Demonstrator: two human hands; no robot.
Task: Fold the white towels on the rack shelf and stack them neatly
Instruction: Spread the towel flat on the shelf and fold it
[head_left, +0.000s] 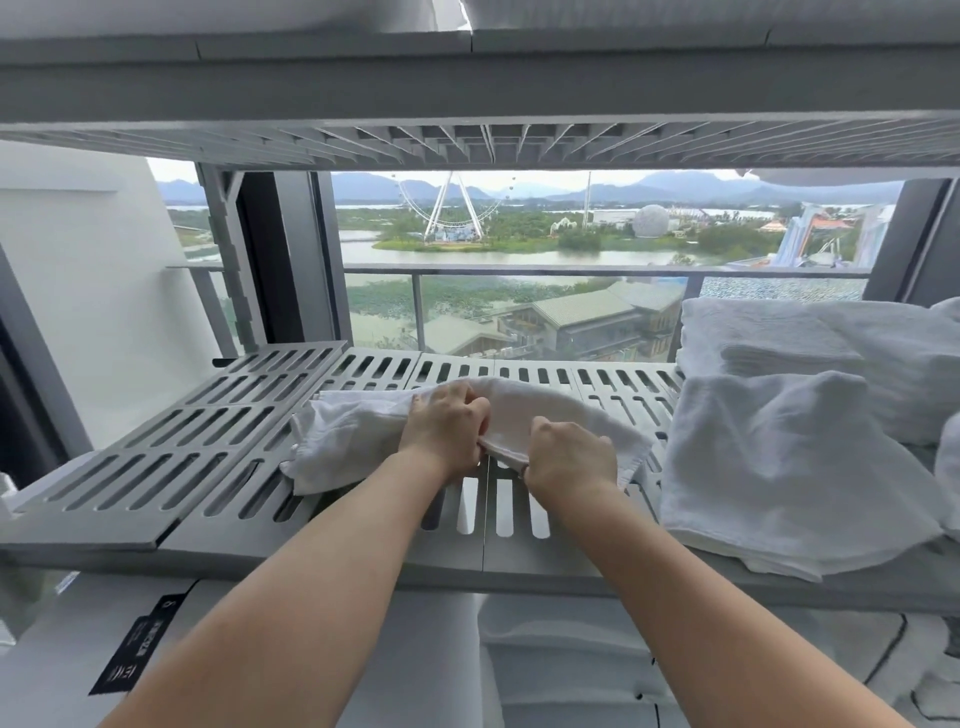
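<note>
Both hands gripped the small white towel (348, 441) along its near edge; the left hand (447, 427) had its fingers curled into the cloth near the towel's middle, and the right hand (569, 456) pinched a folded lip of the same edge just beside it, knuckles up, the two hands close together but not touching. Most of the towel lay beyond and to either side of the grip; a rumpled mass of it spread to the left of the left hand, while a smoother arc ran behind both hands and came down at the right hand's outer side. It rested crumpled on the grey slotted rack shelf (519, 564), about mid-shelf; the slats left of it were bare. To the right, apart from the gripped towel, a folded white towel (789, 467) sat at the shelf's front edge; behind it lay a thicker stack of white towels (831, 353). An upper shelf (467, 88) spanned overhead; beyond the rack a window showed a balcony railing (519, 269) and a Ferris wheel (449, 208).
</note>
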